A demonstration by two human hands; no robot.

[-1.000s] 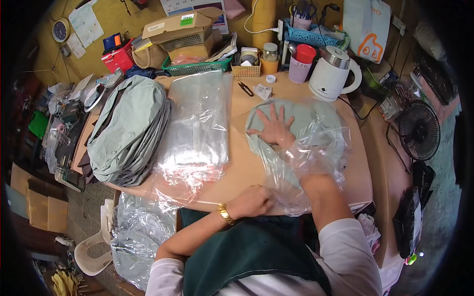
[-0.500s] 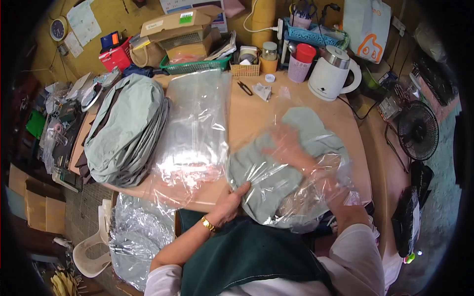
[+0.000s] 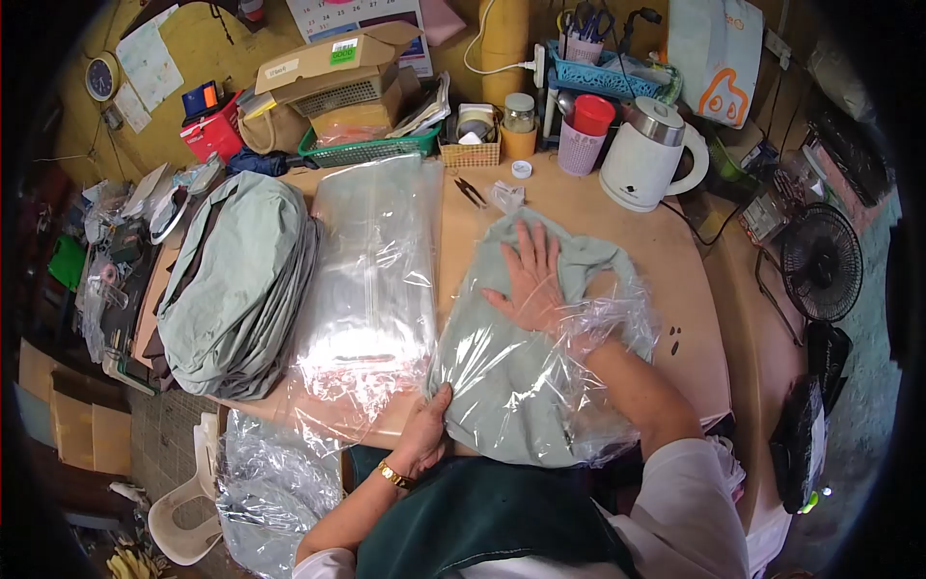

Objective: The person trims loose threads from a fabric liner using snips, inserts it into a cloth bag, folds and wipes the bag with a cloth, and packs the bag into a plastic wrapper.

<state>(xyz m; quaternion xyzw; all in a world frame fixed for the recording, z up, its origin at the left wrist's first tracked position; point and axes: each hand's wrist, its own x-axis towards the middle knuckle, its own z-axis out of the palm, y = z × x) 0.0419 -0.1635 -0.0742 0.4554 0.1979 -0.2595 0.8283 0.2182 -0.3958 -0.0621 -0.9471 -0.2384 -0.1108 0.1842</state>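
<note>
A folded grey-green cloth item lies on the table inside a clear plastic bag. Spread flat over the cloth, my right hand reaches in through the bag, whose film bunches round my wrist. My left hand pinches the bag's near left corner between thumb and fingers, at the table's front edge. Left of it lies a flat stack of clear plastic bags. Beyond that sits a pile of similar grey-green cloth items.
Small snips, a crumpled scrap and a white cap lie behind the bag. A white kettle stands at the back right, near a black fan. Baskets and a cardboard box line the back.
My right hand has pushed flat and spread over the cloth. The cloth is smoother in the bag, and the bag and my left hand sit slightly further left and nearer.
</note>
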